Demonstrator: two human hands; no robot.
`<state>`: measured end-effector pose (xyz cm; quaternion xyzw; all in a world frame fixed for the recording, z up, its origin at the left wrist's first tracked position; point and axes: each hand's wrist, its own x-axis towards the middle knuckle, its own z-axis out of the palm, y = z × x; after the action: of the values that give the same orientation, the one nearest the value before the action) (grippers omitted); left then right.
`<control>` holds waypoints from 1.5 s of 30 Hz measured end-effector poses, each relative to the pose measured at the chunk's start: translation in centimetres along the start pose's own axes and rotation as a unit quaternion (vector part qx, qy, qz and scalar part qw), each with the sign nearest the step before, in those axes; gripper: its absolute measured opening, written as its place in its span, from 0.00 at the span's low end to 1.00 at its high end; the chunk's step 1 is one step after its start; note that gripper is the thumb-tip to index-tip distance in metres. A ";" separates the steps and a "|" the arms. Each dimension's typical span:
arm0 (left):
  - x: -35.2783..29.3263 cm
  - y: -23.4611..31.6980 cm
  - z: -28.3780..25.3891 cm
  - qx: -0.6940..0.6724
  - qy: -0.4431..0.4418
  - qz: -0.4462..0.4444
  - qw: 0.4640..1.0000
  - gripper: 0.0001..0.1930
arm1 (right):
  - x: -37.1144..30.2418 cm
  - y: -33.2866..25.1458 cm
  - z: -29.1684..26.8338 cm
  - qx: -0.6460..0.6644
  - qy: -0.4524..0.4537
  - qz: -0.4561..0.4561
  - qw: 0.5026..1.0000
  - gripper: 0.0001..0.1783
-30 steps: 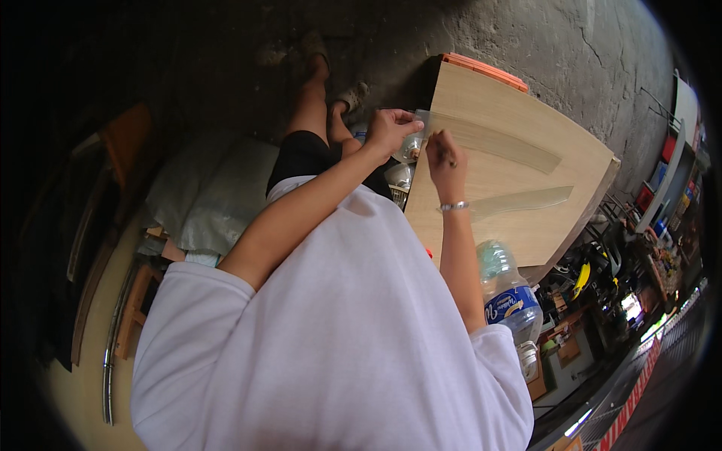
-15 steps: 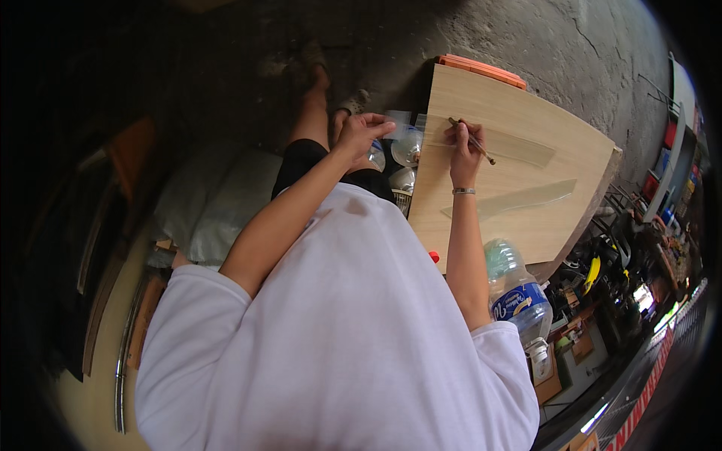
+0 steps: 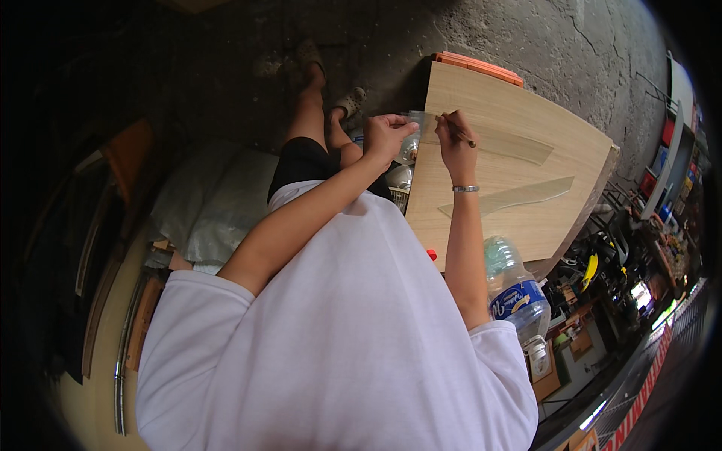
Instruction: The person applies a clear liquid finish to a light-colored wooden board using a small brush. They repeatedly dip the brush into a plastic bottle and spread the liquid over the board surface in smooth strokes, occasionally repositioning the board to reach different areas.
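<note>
At the left of the frame, grey plastic sheeting [image 3: 210, 203] lies beyond my bent arm. Near the upper centre, my left hand [image 3: 385, 141] has its thumb and fingertips pinched together on a small clear piece [image 3: 415, 118], at the left edge of the wood-grain board [image 3: 466, 233]. Half a second ago this hand was farther left; now it has closed on my right hand [image 3: 457, 146], whose fingers are curled snugly round a slim pen-shaped tool [image 3: 469, 141]. I judge that brings both hands to bear on the same spot, the upper clear strip's left end; whether the tool touches it, I cannot tell. That upper clear strip [image 3: 519, 146] runs rightward across the board, with a lower clear strip [image 3: 519, 197] lying apart beneath. At lower right stands a large plastic bottle [image 3: 530, 319], well clear of my fingers.
</note>
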<state>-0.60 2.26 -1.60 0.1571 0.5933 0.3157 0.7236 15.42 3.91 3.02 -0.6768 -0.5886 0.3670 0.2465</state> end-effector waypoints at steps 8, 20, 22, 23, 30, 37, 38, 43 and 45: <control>0.6 -0.1 -0.8 -0.033 -0.060 0.003 0.998 0.09 | 0.8 -1.7 -0.1 0.012 -0.034 -0.009 0.999 0.07; 1.1 0.0 -0.9 -0.016 -0.056 0.019 0.998 0.09 | -4.6 -2.1 0.7 -0.031 -0.066 0.014 0.997 0.08; 0.9 0.2 -1.1 -0.014 -0.061 0.016 0.998 0.10 | -4.9 -1.8 0.7 0.050 -0.052 0.100 0.992 0.08; 0.8 0.3 -1.3 -0.018 -0.063 0.019 0.998 0.10 | -4.4 -1.3 0.5 0.077 -0.008 0.073 0.994 0.08; 0.5 -0.1 -4.8 -0.014 -0.085 -0.002 0.996 0.11 | -0.9 2.0 0.9 0.284 0.089 0.083 0.951 0.06; 0.2 0.5 -6.6 -0.050 -0.084 -0.034 0.995 0.10 | -1.3 2.4 1.1 0.290 0.101 0.086 0.948 0.06; 0.0 0.7 -6.0 -0.039 -0.084 -0.023 0.995 0.10 | -1.4 2.2 1.1 0.294 0.100 0.085 0.947 0.06; -0.1 0.7 -1.6 0.004 -0.030 -0.028 0.999 0.09 | -1.7 1.2 0.6 0.201 0.081 0.078 0.973 0.05; -0.2 0.3 -0.7 -0.005 -0.022 -0.016 1.000 0.09 | -1.7 0.8 0.5 0.123 0.060 0.044 0.990 0.05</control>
<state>-1.35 2.32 -1.45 0.1507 0.5782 0.3032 0.7423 15.46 2.09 2.45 -0.6871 -0.4929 0.4061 0.3466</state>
